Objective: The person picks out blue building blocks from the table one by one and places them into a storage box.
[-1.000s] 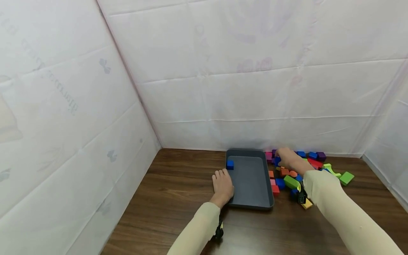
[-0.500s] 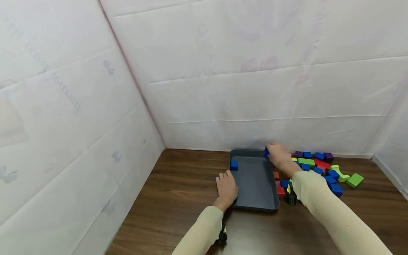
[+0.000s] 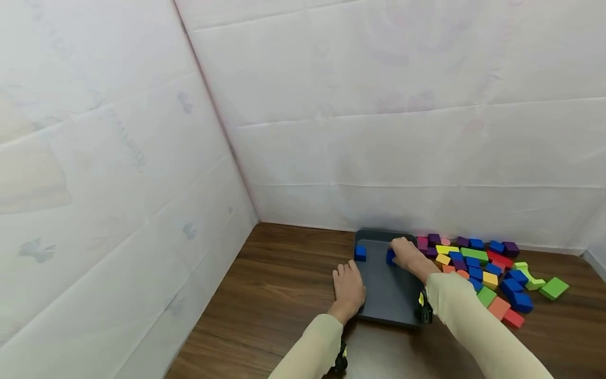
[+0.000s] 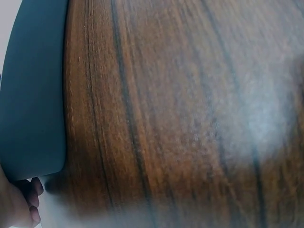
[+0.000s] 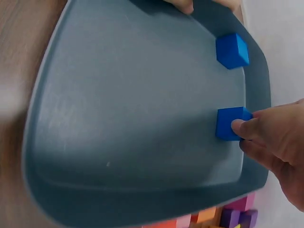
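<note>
A dark grey tray (image 3: 390, 310) lies on the wooden table. One blue cube (image 3: 361, 253) sits in its far left corner, also in the right wrist view (image 5: 232, 50). My right hand (image 3: 395, 253) reaches over the tray's far end and pinches a second blue cube (image 3: 390, 257) between thumb and fingers (image 5: 247, 129); that cube (image 5: 228, 124) is low near the far wall, and whether it touches the floor is unclear. My left hand (image 3: 349, 284) lies flat on the table with fingers straight, against the tray's left rim (image 4: 33, 104).
A pile of foam blocks (image 3: 483, 268) in several colours spreads over the table right of the tray, with a green block (image 3: 554, 288) farthest right. White sheeted walls close in the back and left. Bare wood table (image 3: 284, 284) lies left of the tray.
My right hand has carried the blue cube from the tray's far right corner down into the tray, toward the first cube. The left hand stays at the rim. The view has shifted.
</note>
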